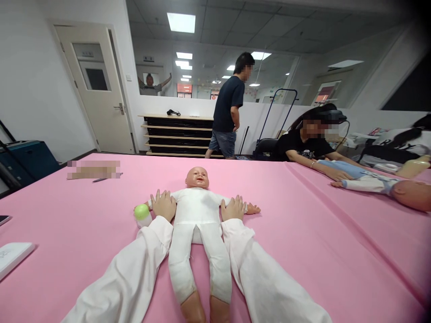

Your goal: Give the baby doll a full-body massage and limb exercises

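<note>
— White cloth sleeves nearest, flanking what?
— Bald, smooth-skinned baby doll in a white cloth suit; face-up on the pink-covered worktop, feet toward camera.
— Grip state?
— Unclenched, both. Left hand laid palm-down, fingers spread, on one of the doll's arms; right hand likewise on the other.
— Beside the doll?
— Small white container with rounded lime-green top, at the doll's hand, left-hand side.

A white-bodied baby doll lies face-up, arms spread.
</note>
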`<state>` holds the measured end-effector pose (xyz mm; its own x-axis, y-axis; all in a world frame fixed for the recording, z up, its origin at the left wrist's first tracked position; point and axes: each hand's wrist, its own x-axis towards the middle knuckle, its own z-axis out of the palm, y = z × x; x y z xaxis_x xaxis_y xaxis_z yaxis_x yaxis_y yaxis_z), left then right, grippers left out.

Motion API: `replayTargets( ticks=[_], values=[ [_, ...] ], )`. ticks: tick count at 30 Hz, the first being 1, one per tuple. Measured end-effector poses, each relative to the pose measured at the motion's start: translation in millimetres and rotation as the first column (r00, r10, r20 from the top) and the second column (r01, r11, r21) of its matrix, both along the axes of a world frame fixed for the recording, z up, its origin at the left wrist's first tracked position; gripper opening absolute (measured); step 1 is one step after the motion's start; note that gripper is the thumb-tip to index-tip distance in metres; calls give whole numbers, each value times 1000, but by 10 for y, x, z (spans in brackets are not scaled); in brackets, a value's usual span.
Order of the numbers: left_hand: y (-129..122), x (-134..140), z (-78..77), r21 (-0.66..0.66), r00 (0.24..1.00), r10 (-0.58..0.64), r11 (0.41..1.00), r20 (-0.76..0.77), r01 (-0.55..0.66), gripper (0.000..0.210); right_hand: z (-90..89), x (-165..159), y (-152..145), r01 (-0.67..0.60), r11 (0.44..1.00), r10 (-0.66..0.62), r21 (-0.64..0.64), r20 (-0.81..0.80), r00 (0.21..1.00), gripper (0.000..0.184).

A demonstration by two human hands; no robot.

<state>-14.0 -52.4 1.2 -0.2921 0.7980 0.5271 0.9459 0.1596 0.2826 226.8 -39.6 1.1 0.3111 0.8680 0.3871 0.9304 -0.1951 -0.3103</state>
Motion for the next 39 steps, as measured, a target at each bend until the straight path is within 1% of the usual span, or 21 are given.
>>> replayTargets(
  ticks=[2, 3, 4, 5, 6, 7, 8, 9, 10, 11, 12, 13, 15, 18, 21, 24, 29, 34, 39],
  values=[
    [12, -16, -5, 75, 997, 62, 995, 36, -65, 41, 9, 26, 1, 69, 993, -68, 93, -12, 998, 58],
    [17, -18, -1, 125, 994, 83, 988, 68, -91, 43, 16, 34, -1, 81, 983, -80, 165, -16, 997, 57],
    [20, -16, 6, 181, 992, 76, 979, 101, -93, 45, 24, 37, -3, 60, 968, -58, 242, -16, 998, 54],
    [22, -10, 16, 237, 992, 30, 970, 126, -59, 46, 33, 36, -5, -6, 951, 7, 310, -3, 1000, 51],
    [24, -2, 26, 286, 990, -55, 958, 134, 14, 46, 40, 30, -5, -111, 930, 110, 351, 23, 994, 48],
    [24, 8, 35, 316, 978, -168, 941, 122, 122, 47, 46, 21, -1, -245, 901, 239, 357, 61, 969, 47],
    [26, 19, 41, 318, 952, -290, 916, 98, 246, 47, 49, 9, 5, -387, 865, 376, 319, 97, 921, 47],
    [28, 29, 44, 286, 912, -404, 885, 77, 368, 48, 51, -4, 15, -516, 823, 503, 238, 117, 856, 47],
    [31, 38, 44, 225, 865, -496, 853, 72, 470, 47, 50, -17, 28, -612, 780, 602, 134, 111, 791, 49],
    [36, 46, 42, 148, 825, -558, 826, 85, 544, 46, 50, -27, 41, -667, 745, 663, 30, 84, 744, 49],
    [41, 51, 39, 68, 797, -595, 804, 106, 591, 45, 49, -36, 54, -687, 725, 689, -54, 50, 723, 50],
    [46, 54, 36, -1, 784, -607, 791, 128, 612, 44, 50, -41, 63, -681, 724, 686, -111, 21, 727, 50],
    [52, 55, 35, -92, 798, -586, 795, 142, 600, 44, 57, -45, 71, -629, 762, 636, -155, 1, 771, 49],
    [48, 45, 47, -143, 854, -513, 841, 92, 521, 44, 75, -34, 55, -545, 820, 557, -177, 23, 831, 48],
    [34, 25, 63, -166, 901, -432, 887, 30, 430, 44, 72, 5, 39, -456, 872, 474, -178, 74, 877, 48],
    [20, -5, 69, -166, 938, -345, 927, -26, 336, 43, 36, 66, 48, -348, 924, 368, -158, 125, 921, 51],
    [8, -46, 56, -140, 974, -211, 970, -88, 198, 41, -21, 153, 75, -218, 970, 235, -110, 174, 956, 59],
    [-5, -70, 31, -78, 993, -63, 995, -104, 55, 41, -2, 206, 66, -109, 989, 128, -98, 212, 969, 60],
    [-19, -83, 38, -53, 998, -1, 999, -64, -3, 41, 17, 231, 56, -49, 997, 59, -52, 209, 976, 53]
  ],
)
